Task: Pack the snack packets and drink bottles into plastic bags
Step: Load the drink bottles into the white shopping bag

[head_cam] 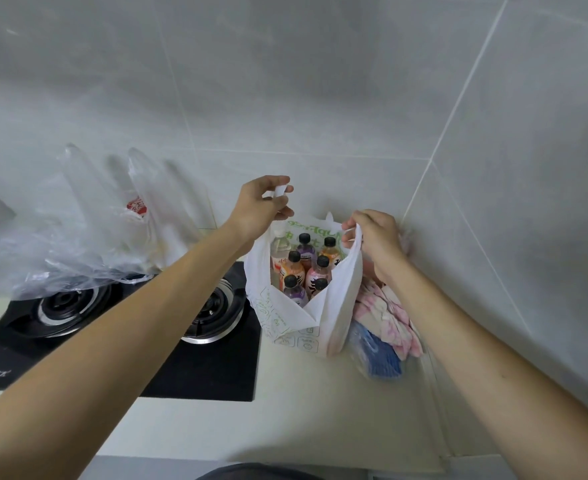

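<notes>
A white plastic bag (pixel 320 323) with green print stands on the counter beside the stove, its mouth held wide. Inside stand several drink bottles (pixel 306 268) with black caps and orange, pink and purple labels, plus a clear one at the back left. My left hand (pixel 263 206) pinches the bag's left handle, lifted above the bag. My right hand (pixel 372 237) grips the right handle at the bag's rim. No snack packets show in the white bag.
A black two-burner gas stove (pixel 216 368) lies left of the bag. Clear plastic bags (pixel 112 230) lean against the tiled wall behind the stove. A clear bag holding pink and blue packets (pixel 386 323) sits right of the white bag, near the wall corner.
</notes>
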### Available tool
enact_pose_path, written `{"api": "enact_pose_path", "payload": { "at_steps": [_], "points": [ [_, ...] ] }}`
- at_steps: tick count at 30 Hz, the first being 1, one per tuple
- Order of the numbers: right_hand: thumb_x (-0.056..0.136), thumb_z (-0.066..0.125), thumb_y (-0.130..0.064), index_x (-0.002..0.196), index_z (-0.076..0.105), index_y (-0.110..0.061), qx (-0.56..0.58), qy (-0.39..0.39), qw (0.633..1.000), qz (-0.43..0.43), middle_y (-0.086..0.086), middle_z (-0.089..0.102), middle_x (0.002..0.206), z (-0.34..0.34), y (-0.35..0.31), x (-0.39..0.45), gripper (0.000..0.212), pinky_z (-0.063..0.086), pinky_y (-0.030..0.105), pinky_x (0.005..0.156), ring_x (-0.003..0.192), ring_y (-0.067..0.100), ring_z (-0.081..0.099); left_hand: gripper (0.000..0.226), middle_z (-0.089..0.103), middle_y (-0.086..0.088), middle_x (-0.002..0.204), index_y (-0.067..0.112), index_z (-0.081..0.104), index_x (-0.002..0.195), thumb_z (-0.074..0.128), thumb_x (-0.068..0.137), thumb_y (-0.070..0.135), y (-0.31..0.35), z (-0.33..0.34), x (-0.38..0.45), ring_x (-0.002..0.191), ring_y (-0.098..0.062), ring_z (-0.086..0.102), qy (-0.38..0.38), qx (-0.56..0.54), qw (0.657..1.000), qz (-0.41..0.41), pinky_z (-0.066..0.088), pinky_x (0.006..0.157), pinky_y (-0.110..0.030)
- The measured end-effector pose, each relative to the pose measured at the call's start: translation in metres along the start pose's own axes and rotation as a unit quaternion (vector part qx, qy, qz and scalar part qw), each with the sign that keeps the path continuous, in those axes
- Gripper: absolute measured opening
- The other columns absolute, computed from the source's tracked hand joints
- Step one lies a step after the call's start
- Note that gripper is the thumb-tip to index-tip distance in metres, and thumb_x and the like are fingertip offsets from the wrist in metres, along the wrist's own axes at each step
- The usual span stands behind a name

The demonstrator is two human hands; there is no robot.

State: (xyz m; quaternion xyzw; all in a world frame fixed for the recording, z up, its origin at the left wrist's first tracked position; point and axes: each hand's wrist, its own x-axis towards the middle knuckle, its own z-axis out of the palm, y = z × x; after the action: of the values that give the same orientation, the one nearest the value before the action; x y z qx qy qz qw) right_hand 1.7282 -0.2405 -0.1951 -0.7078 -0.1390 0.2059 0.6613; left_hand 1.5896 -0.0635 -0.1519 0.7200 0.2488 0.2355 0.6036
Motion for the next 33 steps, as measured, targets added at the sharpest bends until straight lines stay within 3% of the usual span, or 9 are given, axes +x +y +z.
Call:
{"api": "enact_pose_path", "payload": {
  "at_steps": [6, 12, 16, 20, 23, 27, 30, 33],
  "points": [
    [0.097, 0.059, -0.01, 0.083, 0.069, -0.005, -0.046, -0.02, 0.998, 0.032, 0.006, 0.072, 0.072, -0.008, 0.017, 0.002, 0.018, 0.058, 0.03, 0.063, 0.064, 0.017, 0.067, 0.033, 0.067, -0.009, 0.124, 0.007, 0.061, 0.131, 0.055, 0.1, -0.002, -0.011, 0.003, -0.005, 0.079, -0.017, 0.072, -0.012, 0.023, 0.999, -0.02, 0.061, 0.079, -0.027],
    [0.099, 0.06, -0.01, 0.095, 0.069, 0.0, -0.101, -0.029, 0.994, -0.005, 0.005, 0.072, 0.077, -0.017, 0.021, -0.006, 0.014, 0.055, 0.027, 0.067, 0.067, 0.013, 0.068, 0.031, 0.066, -0.01, 0.121, 0.007, 0.062, 0.128, 0.056, 0.099, -0.001, -0.025, 0.003, -0.008, 0.08, -0.017, 0.072, -0.021, 0.051, 0.998, -0.038, 0.052, 0.065, -0.015],
    [0.094, 0.064, -0.007, 0.094, 0.066, -0.007, -0.124, -0.051, 0.991, -0.027, 0.0, 0.072, 0.073, -0.016, 0.023, -0.009, 0.002, 0.056, 0.04, 0.078, 0.073, 0.019, 0.068, 0.029, 0.066, -0.009, 0.117, 0.014, 0.063, 0.123, 0.061, 0.097, 0.002, -0.037, 0.003, -0.009, 0.093, -0.02, 0.068, -0.047, 0.098, 0.993, -0.046, 0.052, 0.079, -0.026],
    [0.086, 0.075, -0.018, 0.095, 0.056, -0.02, -0.163, -0.043, 0.985, -0.026, 0.005, 0.074, 0.085, -0.011, 0.024, -0.013, 0.021, 0.06, 0.052, 0.08, 0.082, 0.025, 0.073, 0.03, 0.066, -0.013, 0.117, 0.014, 0.063, 0.124, 0.061, 0.096, 0.003, -0.046, 0.002, -0.011, 0.099, -0.024, 0.064, -0.066, 0.121, 0.989, -0.055, 0.051, 0.08, -0.037],
    [0.083, 0.076, -0.022, 0.096, 0.053, -0.026, -0.191, -0.038, 0.98, -0.04, 0.008, 0.071, 0.085, -0.012, 0.025, -0.013, 0.026, 0.061, 0.056, 0.081, 0.083, 0.027, 0.072, 0.033, 0.066, -0.006, 0.119, 0.013, 0.062, 0.127, 0.06, 0.095, 0.004, -0.052, 0.002, -0.011, 0.106, -0.025, 0.067, -0.07, 0.141, 0.986, -0.058, 0.055, 0.08, -0.033],
    [0.087, 0.075, -0.022, 0.106, 0.051, -0.024, -0.231, -0.026, 0.969, -0.085, -0.002, 0.064, 0.081, -0.012, 0.023, -0.012, 0.031, 0.058, 0.048, 0.083, 0.081, 0.018, 0.065, 0.037, 0.063, -0.004, 0.125, 0.011, 0.06, 0.133, 0.063, 0.096, 0.009, -0.055, 0.001, -0.013, 0.105, -0.019, 0.061, -0.063, 0.205, 0.976, -0.034, 0.052, 0.078, -0.022],
    [0.089, 0.073, -0.026, 0.115, 0.048, -0.024, -0.289, -0.029, 0.949, -0.12, -0.002, 0.065, 0.096, -0.014, 0.017, -0.014, 0.036, 0.053, 0.039, 0.082, 0.092, 0.018, 0.065, 0.038, 0.064, -0.005, 0.126, 0.011, 0.059, 0.134, 0.064, 0.096, 0.012, -0.05, -0.003, -0.017, 0.115, -0.02, 0.059, -0.048, 0.251, 0.967, -0.007, 0.046, 0.095, -0.028],
    [0.09, 0.072, -0.027, 0.122, 0.05, -0.018, -0.368, -0.019, 0.905, -0.213, 0.001, 0.059, 0.113, -0.014, 0.016, -0.014, 0.04, 0.043, 0.033, 0.08, 0.106, 0.021, 0.058, 0.037, 0.063, -0.005, 0.126, 0.015, 0.059, 0.134, 0.062, 0.097, 0.016, -0.046, -0.007, -0.024, 0.116, -0.018, 0.058, -0.028, 0.267, 0.963, 0.012, 0.043, 0.095, -0.027]
  ]
}}
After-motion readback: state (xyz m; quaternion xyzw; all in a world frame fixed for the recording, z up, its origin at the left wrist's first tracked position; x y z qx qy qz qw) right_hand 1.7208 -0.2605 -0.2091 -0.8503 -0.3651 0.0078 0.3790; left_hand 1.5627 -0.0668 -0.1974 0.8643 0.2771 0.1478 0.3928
